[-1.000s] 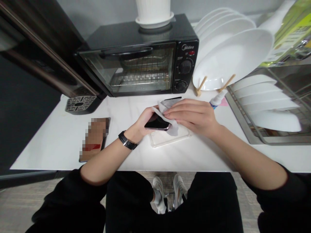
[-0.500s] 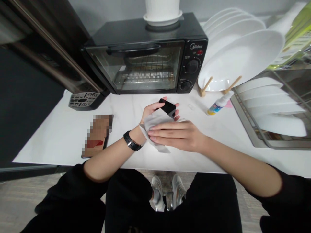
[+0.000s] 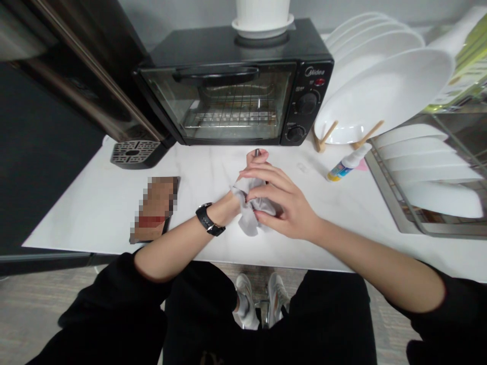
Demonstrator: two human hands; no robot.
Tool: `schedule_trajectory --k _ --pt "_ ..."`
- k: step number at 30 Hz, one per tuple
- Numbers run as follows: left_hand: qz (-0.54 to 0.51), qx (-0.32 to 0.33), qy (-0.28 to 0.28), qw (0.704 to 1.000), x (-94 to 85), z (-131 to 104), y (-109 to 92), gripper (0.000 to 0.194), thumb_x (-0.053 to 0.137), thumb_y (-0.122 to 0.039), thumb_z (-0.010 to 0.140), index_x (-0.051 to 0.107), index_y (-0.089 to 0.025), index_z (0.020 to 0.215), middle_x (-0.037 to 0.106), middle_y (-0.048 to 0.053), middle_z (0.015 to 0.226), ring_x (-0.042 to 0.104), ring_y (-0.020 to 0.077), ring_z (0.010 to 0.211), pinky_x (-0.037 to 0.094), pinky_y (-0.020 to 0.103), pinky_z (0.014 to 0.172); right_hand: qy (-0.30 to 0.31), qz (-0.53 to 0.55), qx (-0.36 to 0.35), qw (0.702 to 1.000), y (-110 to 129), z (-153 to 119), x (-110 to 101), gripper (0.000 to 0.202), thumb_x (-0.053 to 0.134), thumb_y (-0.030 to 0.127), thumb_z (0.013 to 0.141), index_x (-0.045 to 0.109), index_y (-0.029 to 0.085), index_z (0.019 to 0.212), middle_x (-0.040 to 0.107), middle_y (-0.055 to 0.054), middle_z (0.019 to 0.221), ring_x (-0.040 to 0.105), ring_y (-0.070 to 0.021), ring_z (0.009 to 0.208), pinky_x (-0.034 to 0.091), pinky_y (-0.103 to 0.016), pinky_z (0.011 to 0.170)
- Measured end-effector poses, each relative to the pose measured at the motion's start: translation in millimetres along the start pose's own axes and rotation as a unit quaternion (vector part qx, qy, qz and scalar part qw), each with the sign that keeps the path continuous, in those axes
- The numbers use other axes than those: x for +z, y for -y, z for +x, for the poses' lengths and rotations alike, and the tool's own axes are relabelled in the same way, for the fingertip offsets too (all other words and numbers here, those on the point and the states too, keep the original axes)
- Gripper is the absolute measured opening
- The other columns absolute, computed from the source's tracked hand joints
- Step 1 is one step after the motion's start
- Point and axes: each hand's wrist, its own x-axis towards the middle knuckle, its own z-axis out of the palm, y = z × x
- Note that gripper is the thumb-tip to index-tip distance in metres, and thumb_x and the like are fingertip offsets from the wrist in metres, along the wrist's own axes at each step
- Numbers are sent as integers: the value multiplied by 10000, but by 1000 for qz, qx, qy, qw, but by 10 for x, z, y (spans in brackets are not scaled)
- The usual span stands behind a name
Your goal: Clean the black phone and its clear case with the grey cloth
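Note:
My left hand (image 3: pixel 254 160) is closed around a black phone (image 3: pixel 257 152), of which only a narrow dark edge shows between the thumb and fingers. A thin light-grey cleaning cloth (image 3: pixel 249 222) lies bunched over the palm side of that hand and hangs toward the wrist. From the right, my right hand (image 3: pixel 291 205) presses and pinches the cloth, its fingers bent over the left hand and covering most of the phone. To the right on the counter stands a small white spray bottle (image 3: pixel 348 163) with a blue and yellow label.
A black toaster oven (image 3: pixel 228 101) stands behind my hands, bearing a white pot (image 3: pixel 262 15). On the left lie a blurred-out flat device (image 3: pixel 155 209) and a machine's drip tray (image 3: pixel 135 152). White plates (image 3: pixel 384 96) and a dish rack (image 3: pixel 403 215) occupy the right side of the white counter (image 3: pixel 95 218).
The left hand has turned and closed more around the phone, hiding its dark face. My right fingers have moved from lying flat on the cloth to curling over it, and the cloth has crumpled.

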Motion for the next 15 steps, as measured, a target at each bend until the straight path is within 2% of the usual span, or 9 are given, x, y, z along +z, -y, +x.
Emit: schedule_trajectory --k 3,6,9,12,15 --pt "5 20 -61 998 17 65 58 208 690 -219 928 675 -262 1131 667 17 1246 680 178 1189 588 312 1017 73 43 7 996 -34 31 -47 210 696 247 1053 717 255 1262 717 -127 1558 496 -300 1636 438 -610 1342" --pt "13 22 -55 998 4 71 48 168 672 -240 935 647 -259 1100 646 24 1270 656 171 1110 584 320 965 109 58 18 992 -48 47 -81 259 698 169 1020 716 245 1267 666 -135 1625 480 -292 1652 422 -601 1356" --pt "52 30 -27 998 3 39 -15 142 650 -250 951 618 -267 1088 623 19 1270 636 167 1094 552 294 943 89 71 24 993 -41 43 -87 223 696 144 1004 742 252 1194 730 -108 1553 493 -295 1648 465 -600 1330" --pt "95 21 -12 995 50 -20 -112 85 606 -243 992 579 -261 1071 608 20 1212 625 163 1115 508 245 952 52 88 8 995 -33 36 -79 122 711 197 1039 779 246 1128 836 -78 1372 575 -287 1589 537 -561 1287" --pt "123 -15 -17 992 110 -81 -198 73 580 -241 1015 529 -251 1066 578 30 1113 609 169 1087 482 231 908 22 93 -23 995 -40 30 -73 152 709 201 1061 807 222 1175 869 -82 1279 671 -265 1493 575 -507 1257"
